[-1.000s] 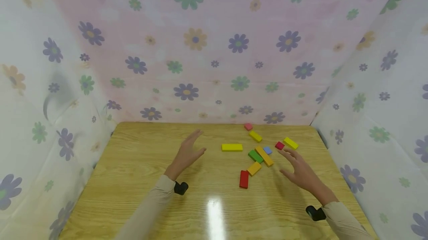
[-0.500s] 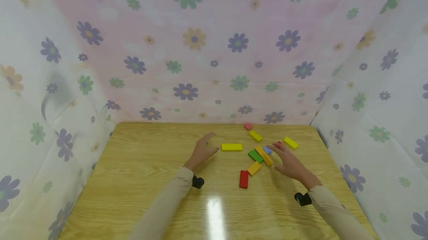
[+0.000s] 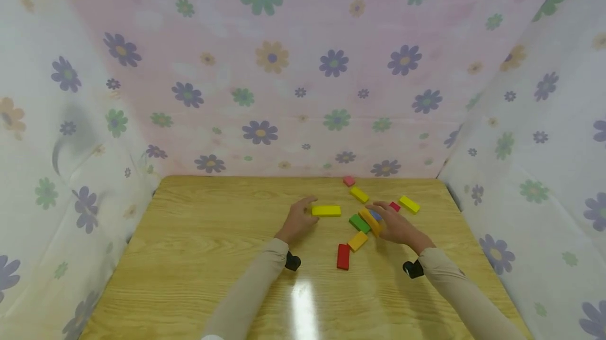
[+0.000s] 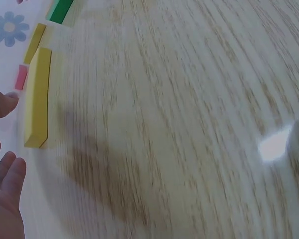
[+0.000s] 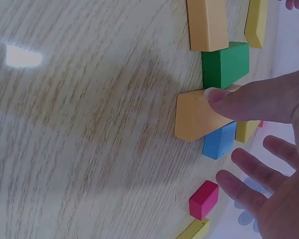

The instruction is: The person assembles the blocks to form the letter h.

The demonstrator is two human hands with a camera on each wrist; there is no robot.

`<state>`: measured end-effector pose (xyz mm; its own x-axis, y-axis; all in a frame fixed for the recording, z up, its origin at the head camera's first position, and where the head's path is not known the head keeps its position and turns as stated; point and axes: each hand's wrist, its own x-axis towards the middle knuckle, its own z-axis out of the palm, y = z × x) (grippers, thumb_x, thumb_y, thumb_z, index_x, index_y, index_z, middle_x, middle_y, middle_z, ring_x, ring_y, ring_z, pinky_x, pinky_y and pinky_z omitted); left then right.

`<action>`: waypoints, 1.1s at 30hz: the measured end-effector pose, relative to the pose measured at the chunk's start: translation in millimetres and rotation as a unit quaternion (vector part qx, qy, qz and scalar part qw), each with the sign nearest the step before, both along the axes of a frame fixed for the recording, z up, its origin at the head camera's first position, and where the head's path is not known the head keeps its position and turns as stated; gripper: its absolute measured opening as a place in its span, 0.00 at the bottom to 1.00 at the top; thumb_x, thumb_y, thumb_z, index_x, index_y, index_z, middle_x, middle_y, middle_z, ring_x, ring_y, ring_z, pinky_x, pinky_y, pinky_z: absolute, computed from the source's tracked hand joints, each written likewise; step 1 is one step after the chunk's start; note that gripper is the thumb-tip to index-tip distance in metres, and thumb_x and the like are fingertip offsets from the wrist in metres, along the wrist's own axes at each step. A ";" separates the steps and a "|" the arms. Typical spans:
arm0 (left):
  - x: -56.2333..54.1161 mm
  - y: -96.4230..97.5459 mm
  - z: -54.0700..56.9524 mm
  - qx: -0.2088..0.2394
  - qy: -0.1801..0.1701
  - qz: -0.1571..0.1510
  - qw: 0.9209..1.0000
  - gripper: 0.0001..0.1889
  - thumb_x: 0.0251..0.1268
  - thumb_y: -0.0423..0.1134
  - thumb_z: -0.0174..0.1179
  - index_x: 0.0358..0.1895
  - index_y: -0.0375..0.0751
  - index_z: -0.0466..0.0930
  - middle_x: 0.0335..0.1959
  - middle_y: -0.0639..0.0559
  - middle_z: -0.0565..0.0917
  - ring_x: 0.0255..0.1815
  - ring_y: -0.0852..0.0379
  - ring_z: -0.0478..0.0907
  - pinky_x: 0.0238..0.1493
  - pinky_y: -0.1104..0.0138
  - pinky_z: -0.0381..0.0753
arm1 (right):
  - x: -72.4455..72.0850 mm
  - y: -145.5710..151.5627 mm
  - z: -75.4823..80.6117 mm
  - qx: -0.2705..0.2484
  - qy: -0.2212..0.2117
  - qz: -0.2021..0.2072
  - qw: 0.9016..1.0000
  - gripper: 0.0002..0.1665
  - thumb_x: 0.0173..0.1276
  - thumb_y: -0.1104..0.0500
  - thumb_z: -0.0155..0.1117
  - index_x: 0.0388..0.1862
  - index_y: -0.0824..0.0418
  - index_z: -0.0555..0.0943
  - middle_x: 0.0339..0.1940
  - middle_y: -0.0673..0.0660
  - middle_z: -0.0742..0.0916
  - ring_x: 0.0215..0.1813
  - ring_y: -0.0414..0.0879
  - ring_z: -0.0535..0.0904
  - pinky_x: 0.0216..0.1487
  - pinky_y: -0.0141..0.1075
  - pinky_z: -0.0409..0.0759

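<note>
On the glossy, wood-grained bench, a flat red block lies nearest, just beside the short orange block. Beyond, the right hand is over the long orange block, which slants from far left to near right; fingers spread past the blue block, apparently gripping nothing; thumb contact can't be told. The left hand is nearer the yellow bar, which runs crosswise, rightward from its parted, seemingly unfilled grip. All are smooth, crisp-edged oblongs. Farthest: a pink block, then creased, flower-printed cloth.
</note>
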<state>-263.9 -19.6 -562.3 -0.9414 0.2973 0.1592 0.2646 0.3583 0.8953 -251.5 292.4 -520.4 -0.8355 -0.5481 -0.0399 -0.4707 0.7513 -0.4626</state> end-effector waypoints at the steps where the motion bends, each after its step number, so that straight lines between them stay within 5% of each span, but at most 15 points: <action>1: 0.2 1.7 -0.6 -0.001 -0.005 0.001 1.000 0.29 0.56 0.25 0.64 0.63 0.31 0.70 0.66 0.36 0.68 0.67 0.43 0.64 0.64 0.52 0.69 | -0.8 0.0 -1.1 0.002 0.000 0.000 1.000 0.45 0.48 0.78 0.65 0.68 0.69 0.64 0.66 0.76 0.63 0.41 0.60 0.77 0.22 0.31 0.75; 5: 0.5 9.4 -1.5 -0.010 0.002 0.007 1.000 0.27 0.56 0.24 0.62 0.62 0.31 0.71 0.63 0.38 0.72 0.64 0.44 0.68 0.63 0.53 0.71 | -3.7 0.4 -1.1 -0.006 0.004 -0.003 1.000 0.45 0.46 0.77 0.66 0.67 0.70 0.65 0.65 0.75 0.65 0.53 0.67 0.73 0.33 0.41 0.82; 15: -1.2 21.0 -12.3 -0.081 0.059 0.056 0.993 0.20 0.53 0.20 0.63 0.53 0.27 0.77 0.51 0.37 0.80 0.54 0.43 0.75 0.59 0.54 0.73 | -10.4 -6.2 1.7 -0.022 -0.024 -0.006 0.999 0.45 0.48 0.72 0.69 0.67 0.69 0.65 0.66 0.72 0.64 0.59 0.69 0.68 0.46 0.53 0.81; 24: -0.2 17.9 -22.0 -0.099 0.078 0.063 0.990 0.18 0.52 0.23 0.66 0.49 0.29 0.80 0.46 0.41 0.82 0.50 0.46 0.76 0.57 0.57 0.74 | -16.0 -11.9 -1.0 -0.002 -0.044 -0.020 0.999 0.47 0.47 0.70 0.69 0.69 0.67 0.64 0.67 0.70 0.64 0.62 0.67 0.65 0.50 0.56 0.78; 33: 19.3 11.9 -10.5 -0.080 0.051 0.065 0.993 0.16 0.54 0.26 0.66 0.49 0.34 0.82 0.47 0.44 0.80 0.51 0.49 0.74 0.53 0.60 0.77 | -21.1 -16.0 -7.5 0.001 -0.044 -0.016 0.999 0.43 0.43 0.75 0.65 0.65 0.68 0.70 0.60 0.69 0.70 0.52 0.63 0.69 0.39 0.45 0.79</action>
